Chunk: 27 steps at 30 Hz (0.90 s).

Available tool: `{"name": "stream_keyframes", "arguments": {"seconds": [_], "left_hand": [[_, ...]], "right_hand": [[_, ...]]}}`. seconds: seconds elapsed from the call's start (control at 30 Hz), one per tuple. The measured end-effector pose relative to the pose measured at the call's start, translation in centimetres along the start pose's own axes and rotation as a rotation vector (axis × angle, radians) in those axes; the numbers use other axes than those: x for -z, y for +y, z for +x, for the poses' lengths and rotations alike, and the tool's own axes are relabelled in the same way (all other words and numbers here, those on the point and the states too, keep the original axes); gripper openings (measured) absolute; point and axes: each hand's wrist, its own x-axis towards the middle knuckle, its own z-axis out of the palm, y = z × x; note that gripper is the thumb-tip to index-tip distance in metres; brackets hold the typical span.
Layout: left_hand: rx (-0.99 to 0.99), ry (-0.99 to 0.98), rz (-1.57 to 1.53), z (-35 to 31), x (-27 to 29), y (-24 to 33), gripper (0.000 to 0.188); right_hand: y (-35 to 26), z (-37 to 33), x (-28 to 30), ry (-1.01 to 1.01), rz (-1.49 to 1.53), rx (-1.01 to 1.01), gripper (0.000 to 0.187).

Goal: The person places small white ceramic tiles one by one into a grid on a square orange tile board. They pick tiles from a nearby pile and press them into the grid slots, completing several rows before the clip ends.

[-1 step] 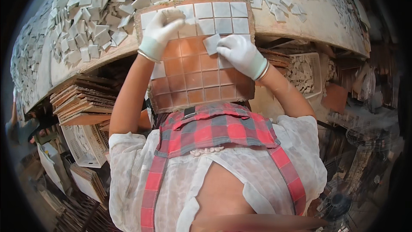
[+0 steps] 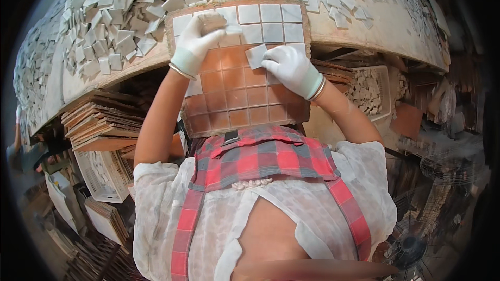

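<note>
A square grid mould (image 2: 226, 99) with reddish-brown cells lies before me, tilted toward my body. Pale square tiles (image 2: 272, 32) fill most of its far rows, and one more tile (image 2: 194, 87) sits at its left side. My right hand (image 2: 291, 67), in a white glove, pinches a loose white tile (image 2: 255, 56) over the grid, turned askew to the cells. Above the far left cells is my gloved left hand (image 2: 200, 36), its thumb and curved fingers apart. A tile (image 2: 233, 29) lies by its thumb tip; the palm side is hidden.
Heaps of loose white tiles (image 2: 112, 21) cover the curved worktable (image 2: 396, 34) beyond the mould. Stacked boards (image 2: 101, 119) and a white plastic crate (image 2: 104, 177) stand at left. Another crate of tile pieces (image 2: 367, 91) is at right, with fans (image 2: 409, 250) lower right.
The left thumb and fingertips have shifted slightly, and the tile by them shows lighter. My right hand keeps its pinch on the white tile, having moved very little.
</note>
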Motion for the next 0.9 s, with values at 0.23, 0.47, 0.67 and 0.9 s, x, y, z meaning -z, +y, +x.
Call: {"name": "stream_keyframes", "arguments": {"seconds": [0.23, 0.47, 0.67, 0.9], "left_hand": [[-0.105, 0.047, -0.086, -1.6, -0.4, -2.5, 0.068], [-0.286, 0.052, 0.097, -1.2, -2.1, -1.6, 0.064], [-0.590, -0.184, 0.797, -4.7, -2.7, -0.2, 0.044], [-0.656, -0.007, 1.040, -7.2, -2.8, 0.4, 0.039]], "right_hand": [[-1.6, 1.0, -2.0, 0.084, 0.072, -0.211, 0.014], [3.3, 4.2, 0.0, -0.042, 0.166, -0.347, 0.011], [16.6, 12.3, -1.0, 0.040, -0.357, -0.717, 0.101], [22.2, 17.7, -3.6, -0.139, -0.450, -0.635, 0.087]]}}
